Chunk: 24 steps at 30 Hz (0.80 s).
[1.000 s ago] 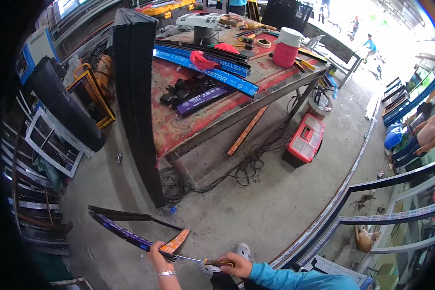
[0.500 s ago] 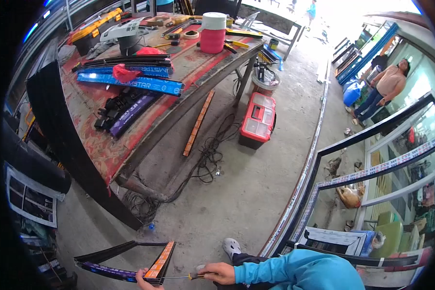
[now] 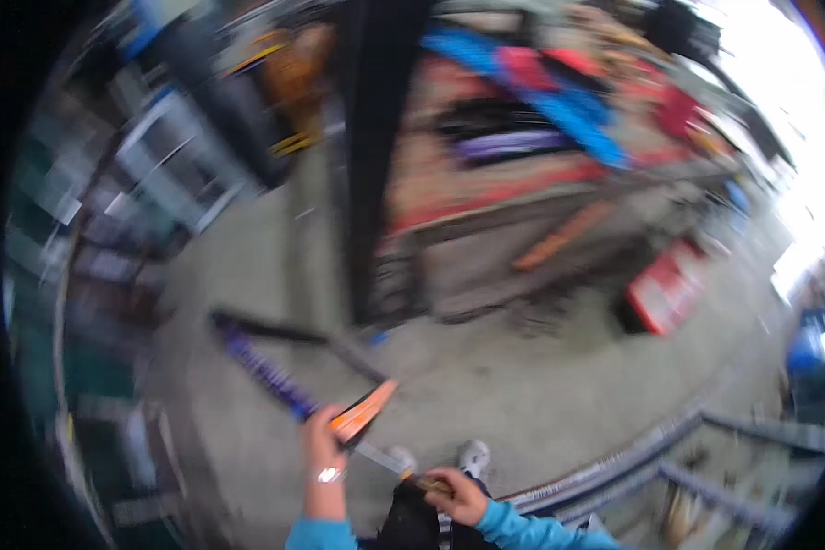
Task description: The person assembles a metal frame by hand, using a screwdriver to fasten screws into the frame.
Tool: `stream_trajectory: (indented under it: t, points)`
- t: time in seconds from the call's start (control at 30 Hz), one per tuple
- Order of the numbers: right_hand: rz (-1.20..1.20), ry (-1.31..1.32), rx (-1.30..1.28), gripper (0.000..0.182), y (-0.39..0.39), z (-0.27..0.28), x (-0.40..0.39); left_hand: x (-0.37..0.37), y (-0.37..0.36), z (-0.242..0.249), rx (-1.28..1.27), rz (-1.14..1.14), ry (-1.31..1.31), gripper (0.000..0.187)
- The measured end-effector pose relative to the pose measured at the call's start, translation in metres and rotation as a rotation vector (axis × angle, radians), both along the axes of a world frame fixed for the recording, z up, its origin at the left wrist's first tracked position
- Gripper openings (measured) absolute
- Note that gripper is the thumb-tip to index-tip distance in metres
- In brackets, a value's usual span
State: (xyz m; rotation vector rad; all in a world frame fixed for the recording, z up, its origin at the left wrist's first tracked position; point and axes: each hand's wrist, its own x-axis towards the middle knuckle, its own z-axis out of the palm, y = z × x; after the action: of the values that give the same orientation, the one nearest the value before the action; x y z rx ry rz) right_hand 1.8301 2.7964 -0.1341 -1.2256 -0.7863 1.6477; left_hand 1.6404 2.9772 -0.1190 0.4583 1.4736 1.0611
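Observation:
A small four-sided black frame (image 3: 270,332) with purple and orange labelled tape on its sides extends in front of me. My left hand (image 3: 321,445) is closed around its near corner, by the orange-taped side (image 3: 365,412). In my right hand (image 3: 456,495) is a screwdriver (image 3: 411,478), gripped by the handle. Its shaft points left toward the held corner; blur hides whether the tip touches it.
A worktable (image 3: 412,215) carries blue- and purple-wrapped profiles. A long dark panel (image 3: 367,165) leans at its near end. A red toolbox (image 3: 667,286) sits on the floor to the right. Large dark window frames (image 3: 614,467) lie at lower right.
My view has swung left, blurring the scene, so the table appears further right. More of my left arm shows. Both hands keep hold of the frame and the screwdriver.

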Motion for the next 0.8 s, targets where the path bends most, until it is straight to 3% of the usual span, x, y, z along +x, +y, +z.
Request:
stream_trajectory:
  t: [0.07, 0.1, 0.17, 0.2, 0.23, 0.27, 0.33, 0.4, 0.43, 0.47, 0.5, 0.53, 0.57, 0.67, 0.73, 0.77, 0.8]
  points:
    - [-0.005, -0.541, 0.368, 0.026, 0.002, 0.0, -0.007, 0.002, -0.005, 0.008, 0.094, -0.064, 0.101, 0.012]
    - [-0.012, -0.626, 0.457, 0.022, 0.004, 0.001, -0.013, 0.002, 0.001, 0.004, -0.041, 0.076, 0.044, 0.011]
    - [-0.048, -0.68, 0.591, 0.022, 0.014, 0.011, -0.019, -0.01, 0.0, -0.035, 0.008, 0.109, -0.006, 0.012]
    - [-0.052, -0.652, 0.617, 0.024, 0.02, 0.021, -0.02, 0.002, 0.003, 0.001, 0.016, 0.089, -0.2, 0.012]
    - [-0.07, -0.525, 0.583, 0.024, 0.024, 0.032, -0.024, 0.0, 0.001, 0.008, -0.01, 0.004, -0.112, 0.02]
    - [-0.087, -0.411, 0.535, 0.024, 0.026, 0.036, -0.026, 0.003, 0.001, 0.008, 0.048, 0.092, -0.06, 0.035]
    - [0.036, -0.218, 0.124, 0.026, -0.002, -0.027, -0.01, -0.003, 0.004, -0.019, 0.097, 0.136, 0.03, 0.044]
    - [0.078, -0.06, -0.02, 0.029, 0.007, -0.016, -0.005, -0.006, 0.009, 0.008, 0.036, 0.084, 0.046, 0.043]
    - [0.043, 0.354, -0.313, 0.034, 0.018, -0.014, -0.003, -0.008, 0.011, -0.011, 0.06, 0.182, 0.076, 0.047]
    - [-0.026, 0.762, -0.591, 0.039, 0.025, -0.021, 0.001, -0.012, 0.008, -0.031, 0.06, 0.186, -0.105, 0.048]
    - [0.022, 1.029, -0.753, 0.043, 0.027, -0.041, 0.006, -0.007, 0.008, -0.024, 0.088, 0.223, -0.18, 0.027]
    - [0.058, 1.305, -0.897, 0.047, 0.024, -0.052, 0.013, -0.004, 0.008, -0.01, 0.105, 0.226, -0.256, 0.019]
    - [0.016, 1.285, -0.903, 0.047, 0.026, -0.046, 0.018, -0.011, 0.008, 0.003, 0.031, 0.119, -0.143, 0.012]
    - [0.022, 1.187, -0.719, 0.052, 0.027, -0.018, 0.002, -0.007, 0.009, 0.031, 0.05, 0.149, -0.154, 0.024]
    - [-0.133, 0.431, -0.26, 0.06, 0.027, 0.012, -0.01, -0.027, 0.011, 0.009, 0.059, 0.189, -0.194, 0.031]
    - [-0.123, 0.193, -0.138, 0.067, 0.021, 0.008, -0.01, -0.032, 0.019, 0.007, 0.092, 0.239, -0.223, 0.038]
    - [-0.125, -0.181, 0.154, 0.053, 0.011, -0.014, -0.013, -0.033, 0.023, 0.006, 0.105, 0.283, -0.218, 0.043]
